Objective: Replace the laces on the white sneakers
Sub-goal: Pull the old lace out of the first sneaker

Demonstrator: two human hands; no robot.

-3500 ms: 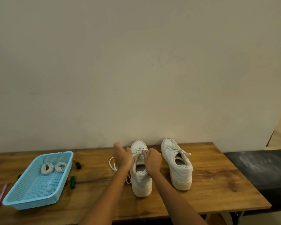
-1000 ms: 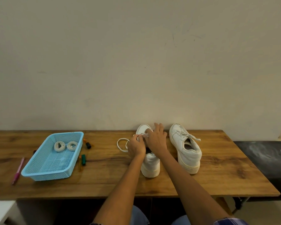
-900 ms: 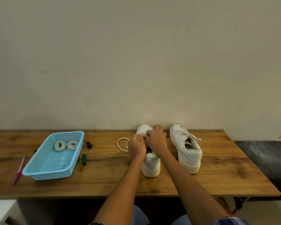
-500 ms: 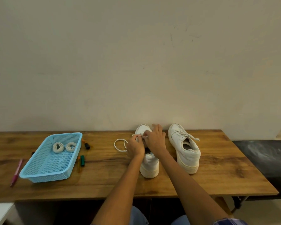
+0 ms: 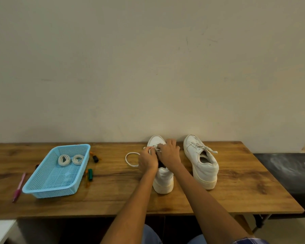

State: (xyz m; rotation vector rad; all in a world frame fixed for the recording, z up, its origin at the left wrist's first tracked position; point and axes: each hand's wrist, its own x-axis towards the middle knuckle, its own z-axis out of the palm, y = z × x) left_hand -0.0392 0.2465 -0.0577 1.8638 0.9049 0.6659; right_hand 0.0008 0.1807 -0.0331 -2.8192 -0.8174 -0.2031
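White left sneaker (image 5: 163, 178): both hands (image 5: 158, 158) pinching lace (image 5: 130, 158); no readable branding.

both hands (image 5: 158, 157) hide the near sneaker's (image 5: 163, 180) eyelets; the grip on its lace is unclear

Since 3.5 s ago: both hands shift from shoe collar toward toe, 12 o'clock along left sneaker (image 5: 163, 176). Left hand (image 5: 147, 160) pinches lace (image 5: 130, 158) near front eyelets; right hand (image 5: 168, 154) covers tongue. Lace loop at 9 o'clock lies rounder.
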